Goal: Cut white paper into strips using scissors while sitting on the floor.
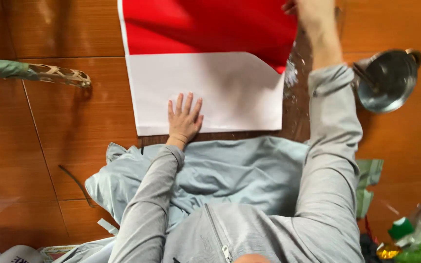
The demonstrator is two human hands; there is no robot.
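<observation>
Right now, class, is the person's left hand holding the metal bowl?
No. The left hand lies flat with fingers spread on the white folded side of the red paper sheet, apart from the metal bowl at the right.

Bare wooden floor (35,146) lies open across the left of the frame, below the woven stick (57,74) at upper left. At right, a steel pot (388,80) and lower-right clutter (410,238) block passage.

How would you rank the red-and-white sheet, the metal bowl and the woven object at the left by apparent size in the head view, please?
1. Red-and-white sheet
2. Metal bowl
3. Woven object, though the frame edge cuts it off
</observation>
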